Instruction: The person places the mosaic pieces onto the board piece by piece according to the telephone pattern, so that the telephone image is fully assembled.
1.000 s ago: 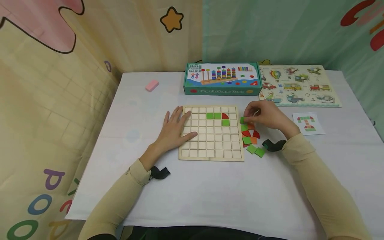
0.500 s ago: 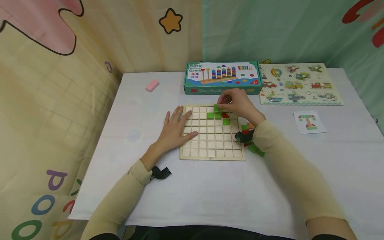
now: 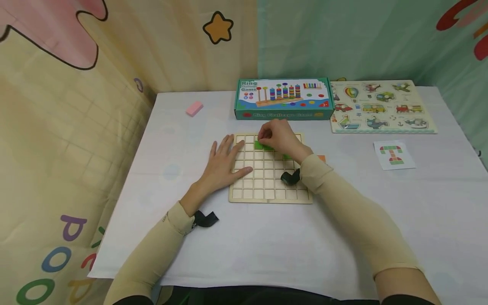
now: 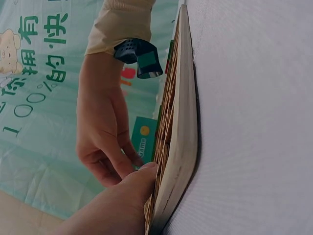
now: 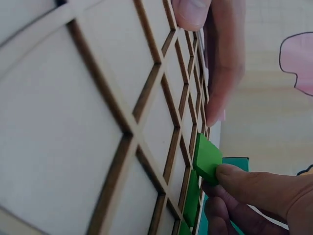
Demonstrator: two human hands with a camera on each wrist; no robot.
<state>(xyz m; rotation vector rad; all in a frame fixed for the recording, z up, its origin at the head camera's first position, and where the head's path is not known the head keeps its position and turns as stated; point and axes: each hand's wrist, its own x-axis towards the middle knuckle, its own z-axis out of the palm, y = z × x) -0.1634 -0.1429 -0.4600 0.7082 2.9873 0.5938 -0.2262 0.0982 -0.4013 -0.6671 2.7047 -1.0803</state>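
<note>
In the head view a wooden grid board [image 3: 248, 184] lies flat on the white table. My left hand [image 3: 219, 167] rests with straight, spread fingers over its left edge. Above the upper part of the grid, my right hand [image 3: 280, 137] pinches a green square tile [image 5: 208, 156] between thumb and fingers. The right wrist view shows this tile tilted close over the grid, beside a green tile [image 5: 190, 200] seated in a cell. Another green tile [image 3: 286, 156] shows below the right wrist. The red piece on the board is hidden by the right hand.
An orange tile [image 3: 322, 158] peeks out beside the right sleeve, which hides the other loose pieces. Behind the board stand a ring game box [image 3: 284, 114] and a picture puzzle board [image 3: 386, 99]. A pattern card [image 3: 394, 155] lies right, a pink block [image 3: 194, 108] back left.
My right hand has taken a green tile from the loose pieces and moved left with it over the board's upper rows. The left hand has stayed in place.
</note>
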